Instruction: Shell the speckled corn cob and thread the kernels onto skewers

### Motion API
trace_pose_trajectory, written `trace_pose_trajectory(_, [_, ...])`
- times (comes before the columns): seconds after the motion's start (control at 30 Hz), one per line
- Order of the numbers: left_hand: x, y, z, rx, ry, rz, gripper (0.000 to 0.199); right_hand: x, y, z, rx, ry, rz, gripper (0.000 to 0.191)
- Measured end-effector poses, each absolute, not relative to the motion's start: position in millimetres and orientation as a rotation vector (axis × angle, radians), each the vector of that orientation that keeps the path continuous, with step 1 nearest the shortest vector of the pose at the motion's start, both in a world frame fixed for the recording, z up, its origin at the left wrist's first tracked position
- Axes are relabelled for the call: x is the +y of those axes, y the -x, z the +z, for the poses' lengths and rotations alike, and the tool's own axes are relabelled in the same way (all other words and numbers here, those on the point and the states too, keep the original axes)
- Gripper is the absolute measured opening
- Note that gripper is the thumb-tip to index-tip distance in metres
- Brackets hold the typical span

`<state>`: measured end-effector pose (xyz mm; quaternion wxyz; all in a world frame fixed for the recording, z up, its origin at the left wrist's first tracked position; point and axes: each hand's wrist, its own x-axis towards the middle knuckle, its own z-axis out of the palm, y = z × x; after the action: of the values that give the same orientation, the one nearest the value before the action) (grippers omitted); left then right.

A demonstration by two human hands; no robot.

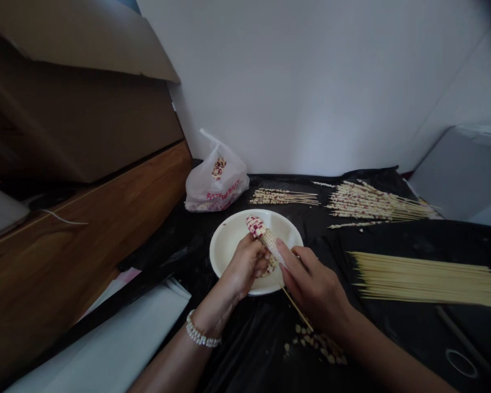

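Over a white bowl (217, 248) I hold a corn cob (265, 236) at a slant. Its upper end carries purple and cream kernels, while the lower part is stripped pale. My right hand (313, 281) is wrapped round the lower end. Curled against the upper side of the cob are the fingers of my left hand (245, 262), partly hidden from view. Loose kernels (270, 266) lie in the bowl beneath the cob. A thin wooden skewer (298, 310) slants down from the bowl's near rim, beside my right hand.
Behind the bowl stands a white plastic bag (216, 185). Kernel-threaded skewers (360, 201) and a smaller bunch (276, 196) lie at the back. Bare skewers (425, 278) are on the right. Loose pieces (323, 346) lie in front. A cardboard box (85, 120) stands left.
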<state>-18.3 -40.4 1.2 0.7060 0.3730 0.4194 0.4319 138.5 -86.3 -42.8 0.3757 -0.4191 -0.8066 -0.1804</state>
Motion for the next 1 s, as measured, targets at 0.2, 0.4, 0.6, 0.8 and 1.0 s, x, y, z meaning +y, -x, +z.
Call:
trace_pose_trajectory(0.2, [-41.2,21.4,4.2,0.889,-0.846,0.889,0.022,-85.1,-139.5,-41.6,-2.061,1.066,-0.485,0.040])
trace_pose_trajectory(0.4, [-40.9,19.2,1.7,0.931,-0.839,0.917,0.011,-85.4,-138.7,-43.3,-2.091,1.054,-0.519,0.040])
trace_pose_trajectory(0.6, [-40.0,19.0,1.3,0.902,-0.796,0.975,0.016,-85.8,-137.8,-41.3,-2.043,1.066,-0.487,0.039])
trace_pose_trajectory(0.8, [-38.8,22.3,4.2,0.843,-0.724,0.914,0.019,-84.9,-140.7,-43.2,-2.063,1.078,-0.493,0.043])
trace_pose_trajectory(1.0, [-36.2,24.4,0.0,0.800,-0.689,0.910,0.019,-85.0,-141.3,-45.9,-2.089,1.080,-0.530,0.044])
